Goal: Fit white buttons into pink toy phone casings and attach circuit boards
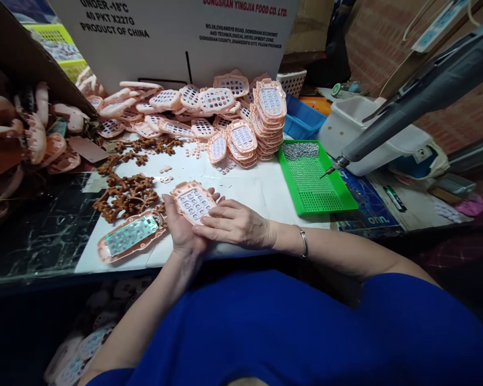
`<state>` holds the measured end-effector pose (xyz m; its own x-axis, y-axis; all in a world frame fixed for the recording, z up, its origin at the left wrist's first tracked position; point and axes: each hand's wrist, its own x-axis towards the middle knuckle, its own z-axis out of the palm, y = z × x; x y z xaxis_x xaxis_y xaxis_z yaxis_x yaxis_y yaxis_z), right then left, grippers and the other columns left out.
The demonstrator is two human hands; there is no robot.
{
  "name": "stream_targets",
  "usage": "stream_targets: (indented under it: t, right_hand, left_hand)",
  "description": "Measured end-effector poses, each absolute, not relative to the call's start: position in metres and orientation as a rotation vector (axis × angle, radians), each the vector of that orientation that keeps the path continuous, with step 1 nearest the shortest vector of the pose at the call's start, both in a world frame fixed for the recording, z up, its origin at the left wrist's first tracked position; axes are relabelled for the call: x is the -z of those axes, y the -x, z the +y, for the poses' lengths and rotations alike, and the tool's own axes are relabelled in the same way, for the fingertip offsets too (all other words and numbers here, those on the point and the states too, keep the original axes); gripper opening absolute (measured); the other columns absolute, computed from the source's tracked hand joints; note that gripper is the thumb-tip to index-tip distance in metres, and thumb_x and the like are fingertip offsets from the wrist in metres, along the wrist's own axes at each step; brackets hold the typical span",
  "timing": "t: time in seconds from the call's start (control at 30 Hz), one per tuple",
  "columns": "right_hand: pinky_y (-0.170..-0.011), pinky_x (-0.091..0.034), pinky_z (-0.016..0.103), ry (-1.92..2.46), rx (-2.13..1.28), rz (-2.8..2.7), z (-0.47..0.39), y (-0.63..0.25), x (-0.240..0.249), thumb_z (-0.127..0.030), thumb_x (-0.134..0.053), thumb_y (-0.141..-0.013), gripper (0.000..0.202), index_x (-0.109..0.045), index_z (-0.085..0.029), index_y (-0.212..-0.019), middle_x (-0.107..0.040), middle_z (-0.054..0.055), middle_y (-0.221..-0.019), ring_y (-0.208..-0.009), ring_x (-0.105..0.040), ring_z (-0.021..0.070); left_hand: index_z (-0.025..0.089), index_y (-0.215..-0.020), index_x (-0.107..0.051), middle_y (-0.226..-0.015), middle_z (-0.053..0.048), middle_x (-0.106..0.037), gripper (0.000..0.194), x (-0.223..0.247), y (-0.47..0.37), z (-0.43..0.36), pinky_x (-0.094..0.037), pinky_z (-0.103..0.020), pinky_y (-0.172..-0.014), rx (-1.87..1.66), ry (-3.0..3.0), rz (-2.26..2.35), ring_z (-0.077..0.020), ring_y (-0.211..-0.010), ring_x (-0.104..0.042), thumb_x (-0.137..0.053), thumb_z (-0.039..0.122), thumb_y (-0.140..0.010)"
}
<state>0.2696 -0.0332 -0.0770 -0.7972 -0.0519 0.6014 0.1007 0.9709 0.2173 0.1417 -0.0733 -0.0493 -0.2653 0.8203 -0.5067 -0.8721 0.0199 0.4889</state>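
Centrally, just above the near edge of a white-covered worktop (261, 187), a person's left hand (185, 236) lay palm up, cradling a pink plastic shell (193, 201) between thumb and fingers, its panel of pale round fittings facing up. The right hand (241, 224) reached across with fingers extended together, their tips at the shell's lower right edge; whether they gripped it could not be told. Just left lay a longer pink casing (132, 236) holding a green circuit board, beside a heap of brown branched pieces (124, 195). Beyond stood stacked pink shells (269, 123). To the right, an electric screwdriver (406, 99) hung tilted, its bit above a green tray (348, 201) of small metal screws (301, 151).
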Motion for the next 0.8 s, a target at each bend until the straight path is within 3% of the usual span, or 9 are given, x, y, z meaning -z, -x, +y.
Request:
stream_targets:
  t: [0.17, 0.37, 0.47, 0.57, 0.67, 0.73, 0.8]
  right_hand:
    - [-0.086, -0.051, 0.024, 0.097, 0.226, -2.352, -0.034, -0.272, 0.08, -0.012, -0.044, -0.096, 0.025, -0.064, -0.014, -0.11, -0.073, 0.002, -0.102, -0.097, -0.064, 0.0086]
    - [-0.086, -0.053, 0.031, 0.003, 0.156, -2.28, -0.04, -0.281, 0.068, -0.014, -0.049, -0.093, 0.016, -0.065, -0.012, -0.093, -0.074, 0.006, -0.092, -0.086, -0.068, 0.0122]
    - [-0.087, -0.052, 0.031, 0.069, -0.059, -2.245, -0.039, -0.283, 0.055, -0.022, -0.052, -0.093, 0.016, -0.063, -0.012, -0.099, -0.074, 0.007, -0.093, -0.086, -0.068, 0.0119]
    - [-0.08, -0.052, 0.03, 0.217, -0.313, -2.274, -0.038, -0.275, 0.047, -0.019, -0.049, -0.094, 0.017, -0.063, -0.012, -0.1, -0.073, 0.008, -0.091, -0.084, -0.068, 0.0124]
    - [-0.08, -0.053, 0.028, 0.263, -0.823, -2.304, -0.046, -0.254, 0.053, -0.019, -0.051, -0.091, 0.019, -0.062, -0.011, -0.105, -0.071, 0.01, -0.1, -0.088, -0.067, 0.0126]
    - [-0.083, -0.054, 0.026, 0.319, -1.37, -2.153, -0.055, -0.236, 0.061, -0.022, -0.057, -0.088, 0.027, -0.056, -0.012, -0.113, -0.069, 0.009, -0.106, -0.091, -0.066, 0.0115]
    - [-0.079, -0.055, 0.025, 0.422, -1.886, -1.845, -0.065, -0.22, 0.067, -0.029, -0.06, -0.087, 0.035, -0.051, -0.013, -0.116, -0.068, 0.007, -0.099, -0.085, -0.066, 0.01]
  left_hand:
    - [0.013, -0.106, -0.063, -0.073, -0.01, -0.067, 0.07, 0.054, -0.143, -0.074, -0.052, -0.046, -0.088, -1.631, 0.03, 0.89, -0.0274, -0.086, -0.07, -0.021, 0.066, -0.09]
    - [0.008, -0.109, -0.062, -0.086, -0.017, -0.07, 0.068, 0.045, -0.148, -0.083, -0.052, -0.046, -0.088, -1.515, 0.11, 0.864, -0.0279, -0.091, -0.069, -0.021, 0.06, -0.093]
    - [0.011, -0.106, -0.064, -0.089, -0.016, -0.071, 0.061, 0.044, -0.137, -0.105, -0.053, -0.045, -0.087, -1.532, 0.106, 0.849, -0.0269, -0.091, -0.069, -0.025, 0.056, -0.094]
    - [0.013, -0.101, -0.068, -0.087, -0.015, -0.071, 0.061, 0.046, -0.116, -0.134, -0.054, -0.047, -0.084, -1.56, 0.014, 0.882, -0.0283, -0.085, -0.069, -0.036, 0.063, -0.088]
    - [0.018, -0.101, -0.069, -0.091, -0.015, -0.072, 0.062, 0.043, -0.1, -0.153, -0.054, -0.049, -0.084, -1.699, -0.07, 0.971, -0.0285, -0.083, -0.069, -0.039, 0.069, -0.084]
    - [0.022, -0.104, -0.069, -0.095, -0.012, -0.072, 0.059, 0.038, -0.096, -0.156, -0.052, -0.047, -0.089, -1.838, -0.115, 1.025, -0.0279, -0.091, -0.068, -0.035, 0.067, -0.086]
    - [0.024, -0.106, -0.069, -0.099, -0.01, -0.072, 0.057, 0.032, -0.098, -0.152, -0.05, -0.045, -0.093, -1.95, -0.16, 1.068, -0.0271, -0.101, -0.065, -0.031, 0.064, -0.089]
